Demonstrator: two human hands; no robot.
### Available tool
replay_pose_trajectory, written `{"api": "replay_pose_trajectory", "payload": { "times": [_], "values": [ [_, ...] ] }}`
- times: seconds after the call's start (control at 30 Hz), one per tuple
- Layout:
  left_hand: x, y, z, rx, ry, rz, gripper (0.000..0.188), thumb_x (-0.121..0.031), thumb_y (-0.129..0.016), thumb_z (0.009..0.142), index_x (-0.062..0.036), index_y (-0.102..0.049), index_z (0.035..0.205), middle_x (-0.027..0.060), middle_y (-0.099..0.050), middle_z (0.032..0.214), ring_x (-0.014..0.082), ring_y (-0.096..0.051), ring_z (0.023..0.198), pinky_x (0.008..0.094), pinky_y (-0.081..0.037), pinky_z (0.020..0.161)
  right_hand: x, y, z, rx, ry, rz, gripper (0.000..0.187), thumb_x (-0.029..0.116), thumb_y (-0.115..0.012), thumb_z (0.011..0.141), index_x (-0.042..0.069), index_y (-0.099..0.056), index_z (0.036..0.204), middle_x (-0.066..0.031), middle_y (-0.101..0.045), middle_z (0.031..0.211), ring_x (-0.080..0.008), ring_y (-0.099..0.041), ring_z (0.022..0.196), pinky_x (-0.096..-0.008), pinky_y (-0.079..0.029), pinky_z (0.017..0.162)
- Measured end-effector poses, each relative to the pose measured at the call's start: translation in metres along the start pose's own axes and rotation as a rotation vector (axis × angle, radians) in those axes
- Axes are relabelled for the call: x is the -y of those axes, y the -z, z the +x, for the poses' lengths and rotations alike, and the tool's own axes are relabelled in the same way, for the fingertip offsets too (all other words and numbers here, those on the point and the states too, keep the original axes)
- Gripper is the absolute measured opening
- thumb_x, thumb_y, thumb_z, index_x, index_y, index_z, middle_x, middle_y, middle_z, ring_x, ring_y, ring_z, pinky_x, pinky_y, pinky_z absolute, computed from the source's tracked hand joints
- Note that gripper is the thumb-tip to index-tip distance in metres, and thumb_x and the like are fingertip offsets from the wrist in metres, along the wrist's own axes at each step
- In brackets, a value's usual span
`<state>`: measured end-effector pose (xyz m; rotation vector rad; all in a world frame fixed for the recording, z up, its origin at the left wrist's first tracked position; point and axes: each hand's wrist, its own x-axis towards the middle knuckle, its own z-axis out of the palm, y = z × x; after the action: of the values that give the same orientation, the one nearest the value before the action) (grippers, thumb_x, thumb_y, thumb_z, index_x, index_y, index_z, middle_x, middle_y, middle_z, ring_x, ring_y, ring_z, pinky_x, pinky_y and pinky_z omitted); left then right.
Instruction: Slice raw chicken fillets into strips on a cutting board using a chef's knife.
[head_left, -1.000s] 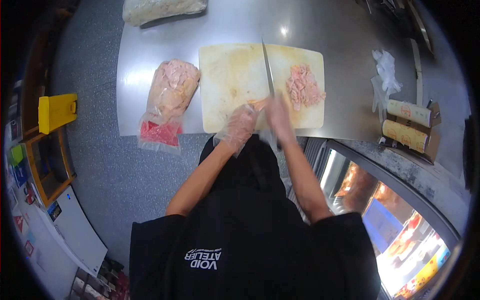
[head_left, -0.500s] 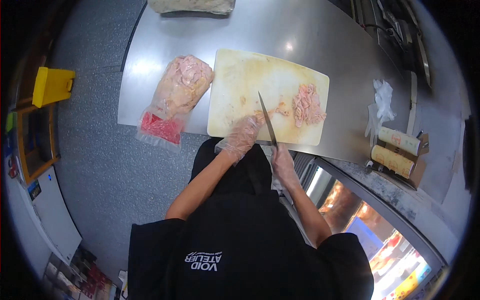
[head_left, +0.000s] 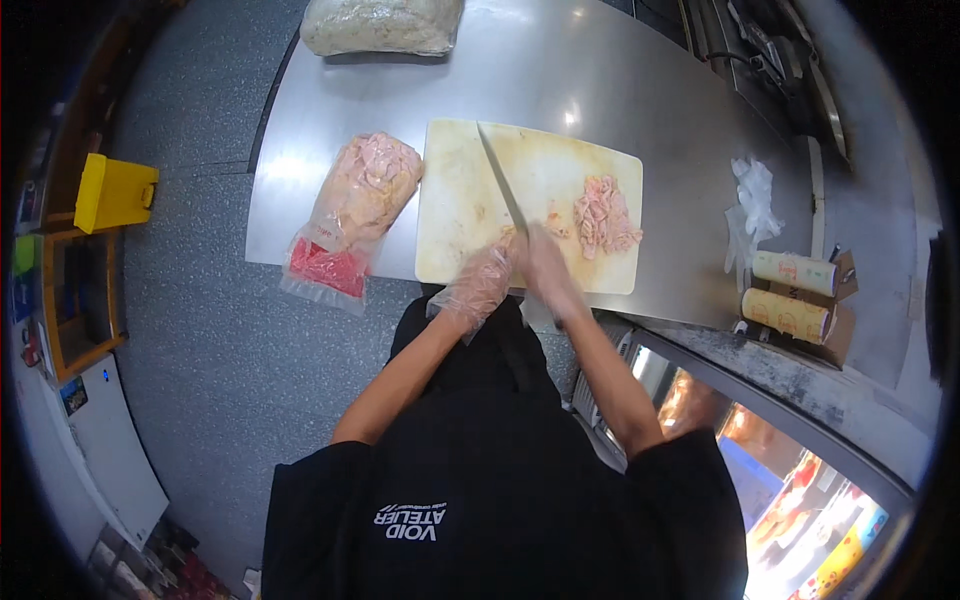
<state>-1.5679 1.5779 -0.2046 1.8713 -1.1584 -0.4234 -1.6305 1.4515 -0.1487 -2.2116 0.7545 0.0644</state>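
Note:
My right hand [head_left: 546, 268], smeared by motion, is closed round the handle of a long knife [head_left: 502, 180]. The blade points away and to the left over a white cutting board [head_left: 450, 195]. Close beside it, at the board's near edge, my left hand [head_left: 482, 280] in a clear plastic glove is closed on a piece of raw meat [head_left: 511, 236], mostly hidden by the hands. A small scrap of meat [head_left: 556, 229] lies just beyond the right hand. On the board's right side sits a pile of cut pale pink raw meat [head_left: 606, 217].
A clear bag of raw meat [head_left: 365, 190] lies left of the board on the steel table [head_left: 540, 80]. Another wrapped pack [head_left: 382, 25] is at the far end. Crumpled plastic gloves [head_left: 756, 205] and two rolls [head_left: 790, 293] lie at the right. A yellow bin [head_left: 112, 192] stands at the left.
My right hand has moved up and left with the knife, from the board's near edge to beside my left hand. The blade now reaches farther across the board. The view has shifted slightly.

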Motion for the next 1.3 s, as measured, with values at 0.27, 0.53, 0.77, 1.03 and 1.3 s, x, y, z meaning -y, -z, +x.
{"api": "replay_pose_trajectory", "payload": {
  "times": [0.27, 0.53, 0.77, 1.03, 1.3],
  "values": [
    [-0.003, 0.0, 0.023, -0.042, -0.327, 0.036, 0.023, -0.007, -0.044, 0.09, -0.0034, -0.058, 0.107, 0.0211, -0.061, 0.105, 0.0361, -0.057, 0.105, 0.0422, -0.047, 0.088, -0.064, 0.053, -0.064, -0.21, -0.327, -0.076, 0.024, 0.016, -0.042, 0.092, -0.004, -0.051, 0.101, -0.0306, -0.056, 0.097, -0.0474, -0.055, 0.096, -0.0528, -0.043, 0.085],
    [-0.028, -0.005, 0.046, 0.311, 0.16, 0.34, 0.017, -0.011, -0.051, 0.083, 0.001, -0.063, 0.086, 0.0244, -0.064, 0.084, 0.0418, -0.063, 0.081, 0.05, -0.05, 0.074, -0.107, 0.047, -0.081, -0.291, -0.488, -0.21, 0.03, 0.026, -0.045, 0.096, -0.003, -0.051, 0.1, -0.0293, -0.059, 0.094, -0.0475, -0.057, 0.093, -0.0531, -0.045, 0.083],
    [-0.061, -0.041, 0.099, 0.246, -0.153, 0.158, 0.014, -0.008, -0.054, 0.079, 0.0008, -0.063, 0.085, 0.0265, -0.064, 0.087, 0.0417, -0.064, 0.084, 0.0485, -0.051, 0.075, -0.107, 0.071, -0.096, -0.514, -0.484, -0.019, 0.031, 0.028, -0.047, 0.098, -0.002, -0.051, 0.1, -0.0309, -0.059, 0.09, -0.0493, -0.057, 0.089, -0.0532, -0.045, 0.075],
    [-0.041, 0.005, 0.083, 0.186, -0.107, 0.206, 0.016, -0.016, -0.057, 0.087, -0.0017, -0.062, 0.081, 0.0182, -0.063, 0.082, 0.0335, -0.06, 0.081, 0.0421, -0.048, 0.076, -0.104, 0.056, -0.114, -0.553, -0.418, 0.054, 0.033, 0.031, -0.046, 0.098, -0.001, -0.054, 0.104, -0.0334, -0.06, 0.092, -0.0521, -0.056, 0.09, -0.055, -0.044, 0.074],
    [-0.013, 0.174, -0.05, -0.461, 0.352, -0.073, 0.028, -0.027, -0.055, 0.093, -0.0011, -0.065, 0.088, 0.0172, -0.063, 0.082, 0.0318, -0.055, 0.064, 0.0404, -0.048, 0.066, -0.103, 0.042, -0.117, -0.49, -0.386, 0.142, 0.033, 0.026, -0.046, 0.099, -0.002, -0.056, 0.112, -0.0233, -0.064, 0.096, -0.0344, -0.061, 0.087, -0.0416, -0.046, 0.082]
  ]
}}
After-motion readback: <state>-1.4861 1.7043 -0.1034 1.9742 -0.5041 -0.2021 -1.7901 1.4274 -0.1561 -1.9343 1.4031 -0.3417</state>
